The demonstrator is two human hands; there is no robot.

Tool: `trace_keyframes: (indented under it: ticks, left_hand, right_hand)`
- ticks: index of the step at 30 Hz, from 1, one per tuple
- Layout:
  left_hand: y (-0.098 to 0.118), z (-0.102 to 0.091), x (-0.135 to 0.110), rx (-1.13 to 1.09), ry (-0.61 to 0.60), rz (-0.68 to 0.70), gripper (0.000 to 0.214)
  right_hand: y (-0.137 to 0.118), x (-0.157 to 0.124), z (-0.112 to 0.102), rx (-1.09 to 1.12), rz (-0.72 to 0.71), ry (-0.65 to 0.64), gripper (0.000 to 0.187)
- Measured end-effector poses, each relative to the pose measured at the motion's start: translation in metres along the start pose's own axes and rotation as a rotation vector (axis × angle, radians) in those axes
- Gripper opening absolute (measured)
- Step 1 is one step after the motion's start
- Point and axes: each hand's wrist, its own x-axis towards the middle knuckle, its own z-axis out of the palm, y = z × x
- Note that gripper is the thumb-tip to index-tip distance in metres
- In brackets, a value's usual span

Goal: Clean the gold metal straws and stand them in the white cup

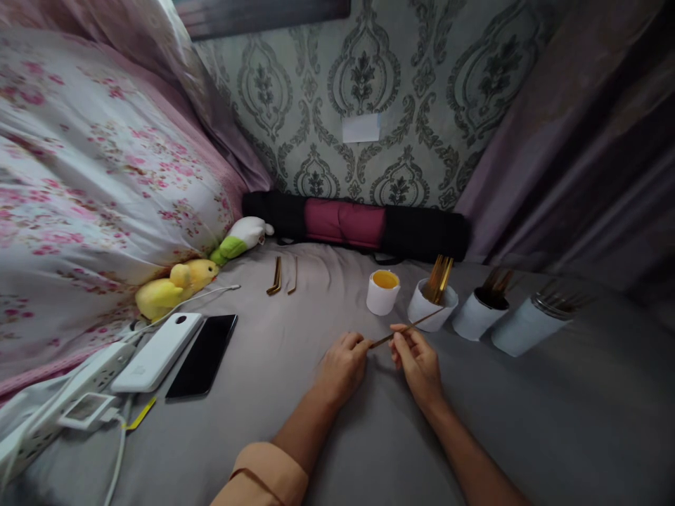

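Observation:
A thin gold-brown metal straw slants between my two hands, its far end rising to the right in front of a white-wrapped cup of gold straws. The fingers of my left hand are closed round its lower end. Farther along, my right hand pinches it between thumb and fingers. Beyond my hands stands a white-wrapped cup with a yellow inside. Several bent gold straws lie together on the grey sheet, with a thinner bent one beside them.
Two more wrapped containers, one dark-rimmed and one silver-rimmed, hold thin sticks at right. On the left are a black phone, a white power bank, a power strip and plush toys. A black-and-maroon bag lies along the wall.

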Motion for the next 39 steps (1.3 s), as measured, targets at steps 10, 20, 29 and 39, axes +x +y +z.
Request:
trace_keyframes:
  ticks: [10, 20, 29, 39]
  left_hand:
    - [-0.002, 0.005, 0.0, -0.114, 0.048, -0.046, 0.027]
    - [-0.003, 0.008, 0.001, -0.276, 0.076, -0.109, 0.024]
    - [-0.002, 0.007, 0.003, -0.382, 0.074, -0.185, 0.021]
    - [0.008, 0.01, 0.007, -0.76, -0.017, -0.461, 0.023]
  right_hand:
    - [0.002, 0.0, 0.0, 0.011, 0.032, -0.006, 0.033]
    - [0.005, 0.002, 0.001, 0.012, 0.048, -0.006, 0.035]
    - [0.005, 0.002, 0.001, 0.037, 0.05, 0.01, 0.034]
    - [0.007, 0.004, -0.002, 0.101, 0.061, 0.07, 0.031]
